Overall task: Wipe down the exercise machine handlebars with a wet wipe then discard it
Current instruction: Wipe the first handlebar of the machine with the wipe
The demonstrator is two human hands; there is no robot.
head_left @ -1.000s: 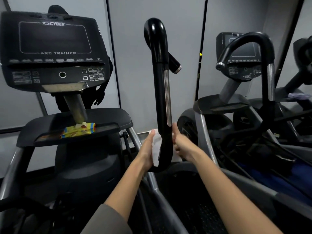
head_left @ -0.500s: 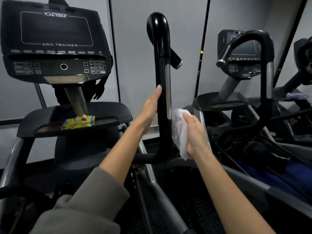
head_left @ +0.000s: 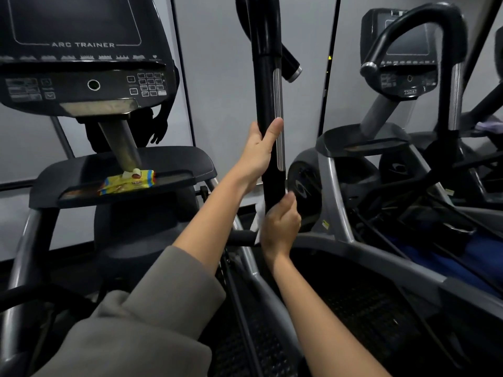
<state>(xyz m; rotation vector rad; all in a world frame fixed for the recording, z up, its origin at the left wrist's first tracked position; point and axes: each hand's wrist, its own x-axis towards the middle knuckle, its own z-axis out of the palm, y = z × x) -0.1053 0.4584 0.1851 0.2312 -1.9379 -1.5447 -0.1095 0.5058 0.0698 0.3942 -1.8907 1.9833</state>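
A tall black handlebar [head_left: 265,85] with a silver strip rises in the middle of the view. My left hand [head_left: 260,151] grips it at mid height, thumb across the front. Lower down, my right hand [head_left: 280,224] wraps the bar near its bottom bend with the white wet wipe [head_left: 260,216] pressed between palm and bar; only a strip of wipe shows at the left of the fingers.
The Arc Trainer console [head_left: 81,55] stands at left above a tray [head_left: 190,164] holding a yellow wipes pack [head_left: 128,183]. A second machine with a curved handlebar [head_left: 424,20] stands at right. Grey wall panels lie behind.
My right hand has dropped from beside the bar and closed around its lower part with the wipe. My left hand went from touching the bar to gripping it. The view has moved closer.
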